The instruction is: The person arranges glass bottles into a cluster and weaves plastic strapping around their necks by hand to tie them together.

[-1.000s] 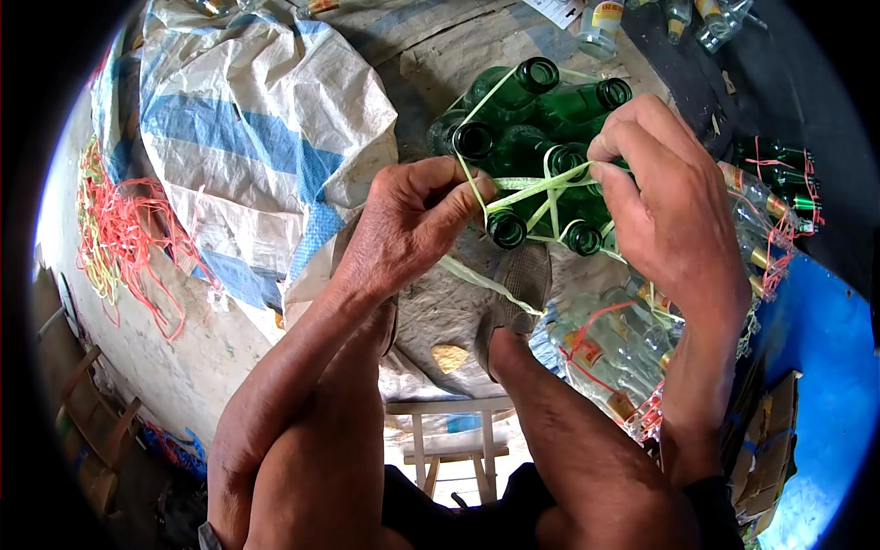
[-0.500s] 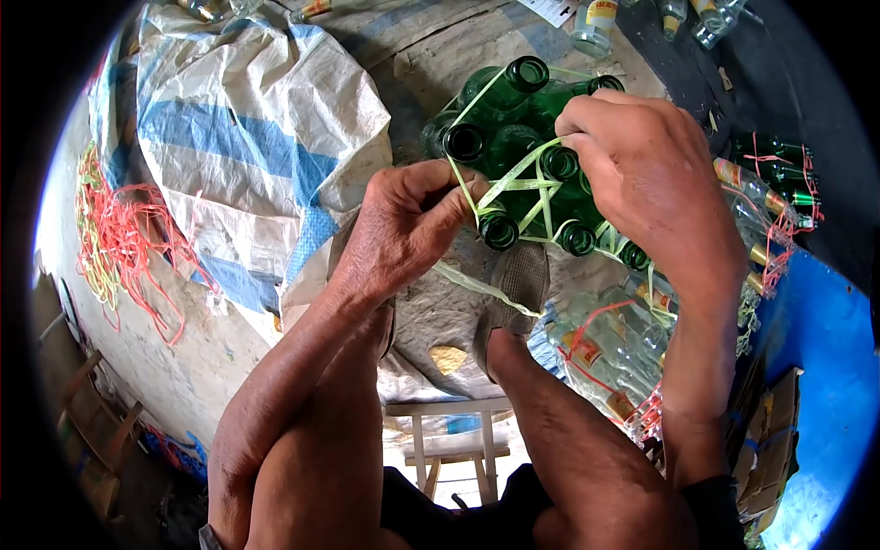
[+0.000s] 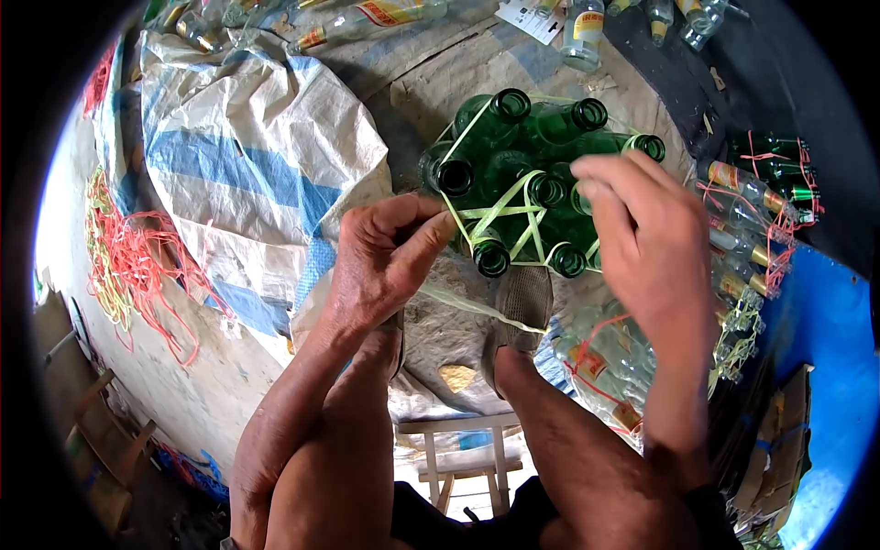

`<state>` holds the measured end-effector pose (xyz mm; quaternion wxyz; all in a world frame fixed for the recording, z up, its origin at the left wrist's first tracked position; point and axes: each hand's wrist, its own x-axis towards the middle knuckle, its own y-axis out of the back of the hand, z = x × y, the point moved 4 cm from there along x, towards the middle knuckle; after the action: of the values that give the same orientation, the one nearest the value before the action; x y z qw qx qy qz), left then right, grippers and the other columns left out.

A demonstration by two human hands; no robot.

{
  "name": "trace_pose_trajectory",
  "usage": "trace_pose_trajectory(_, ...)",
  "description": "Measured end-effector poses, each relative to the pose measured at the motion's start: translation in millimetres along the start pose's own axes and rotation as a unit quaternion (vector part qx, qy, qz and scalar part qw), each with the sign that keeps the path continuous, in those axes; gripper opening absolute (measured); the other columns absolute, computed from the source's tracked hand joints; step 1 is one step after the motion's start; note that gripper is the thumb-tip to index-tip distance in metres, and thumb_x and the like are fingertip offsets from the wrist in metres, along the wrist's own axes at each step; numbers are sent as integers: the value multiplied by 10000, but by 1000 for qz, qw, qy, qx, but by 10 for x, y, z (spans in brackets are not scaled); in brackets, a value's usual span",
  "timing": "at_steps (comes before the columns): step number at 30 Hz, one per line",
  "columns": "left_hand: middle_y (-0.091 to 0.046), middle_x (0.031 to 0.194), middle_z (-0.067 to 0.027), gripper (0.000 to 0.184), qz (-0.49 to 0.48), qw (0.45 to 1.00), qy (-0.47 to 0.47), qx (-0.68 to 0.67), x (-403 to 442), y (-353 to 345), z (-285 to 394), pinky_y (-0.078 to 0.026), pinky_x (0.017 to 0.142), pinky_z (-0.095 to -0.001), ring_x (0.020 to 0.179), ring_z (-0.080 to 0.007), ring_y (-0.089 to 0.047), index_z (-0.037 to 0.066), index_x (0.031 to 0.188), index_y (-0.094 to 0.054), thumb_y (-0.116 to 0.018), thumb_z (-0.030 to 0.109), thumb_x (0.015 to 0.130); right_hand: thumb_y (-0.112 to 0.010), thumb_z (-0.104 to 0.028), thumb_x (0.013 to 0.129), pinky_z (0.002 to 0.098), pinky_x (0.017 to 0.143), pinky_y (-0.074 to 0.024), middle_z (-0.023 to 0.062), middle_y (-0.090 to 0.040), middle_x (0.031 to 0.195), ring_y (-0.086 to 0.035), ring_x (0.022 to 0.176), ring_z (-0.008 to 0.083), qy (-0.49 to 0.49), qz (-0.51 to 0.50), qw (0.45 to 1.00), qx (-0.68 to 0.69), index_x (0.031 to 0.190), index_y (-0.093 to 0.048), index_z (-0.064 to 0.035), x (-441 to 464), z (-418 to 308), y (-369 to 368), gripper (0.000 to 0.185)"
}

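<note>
Several green glass bottles (image 3: 500,174) stand in a cluster, their necks up, bound with pale yellow-green plastic strapping (image 3: 500,213). My left hand (image 3: 390,252) is closed at the cluster's left edge, thumb and forefinger pinching the strapping beside a front bottle neck (image 3: 492,258). Strands cross between the front necks, and one loops round a middle bottle neck (image 3: 547,190). My right hand (image 3: 646,225) is over the right side of the cluster, fingers bent and somewhat blurred. It partly covers bottles there, and whether it holds any strapping cannot be made out.
A white-and-blue woven sheet (image 3: 257,156) lies at left, beside a tangle of red and yellow-green strapping (image 3: 147,266). Clear bottles (image 3: 610,353) lie by my right leg, more bound bottles (image 3: 779,174) at far right. A wooden stool (image 3: 458,426) shows between my legs.
My right hand has moved down and away from the strand it was pulling, uncovering a right-hand bottle neck. My left hand keeps its pinch, and the view has shifted slightly.
</note>
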<state>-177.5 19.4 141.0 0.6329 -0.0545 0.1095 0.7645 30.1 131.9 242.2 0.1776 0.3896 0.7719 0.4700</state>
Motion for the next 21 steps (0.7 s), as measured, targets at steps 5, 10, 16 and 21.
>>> trace_pose_trajectory(5, -603, 691, 25, 94, 26, 998, -46, 22, -9, 11, 103, -409, 574, -241, 659, -33, -504, -20, 1035, -732, -756, 58, 989, -889, -75, 802, 368, 653, -546, 87, -673, 1045, -677, 775, 222, -101, -45, 993, 32, 1144, -745, -30, -535, -198, -95, 374)
trace_pose_trajectory(10, -455, 614, 38, 364, 52, 995, -56, 69, -6, 21, 82, -302, 548, -247, 591, -50, -378, 28, 1280, -649, -732, -25, 930, -902, -102, 790, 396, 683, -550, 72, -651, 1055, -680, 781, 269, -103, -19, 995, 1, 1149, -746, -58, -588, -197, -127, 394)
trace_pose_trajectory(16, -399, 653, 79, 447, 19, 990, -52, 127, 64, 58, 152, -301, 580, -215, 612, -22, -371, 33, 1410, -655, -680, -31, 968, -835, -267, 887, 426, 542, -524, 35, -704, 841, -691, 649, 294, -84, -56, 993, -59, 1110, -651, -131, -590, -154, -176, 320)
trace_pose_trajectory(21, -427, 674, 99, 417, 13, 988, -57, 145, 113, 53, 197, -327, 590, -207, 624, -11, -389, 25, 1389, -693, -675, -39, 978, -840, -244, 871, 440, 545, -511, 37, -694, 797, -686, 636, 288, -70, -65, 993, -71, 1135, -657, -134, -600, -116, -209, 339)
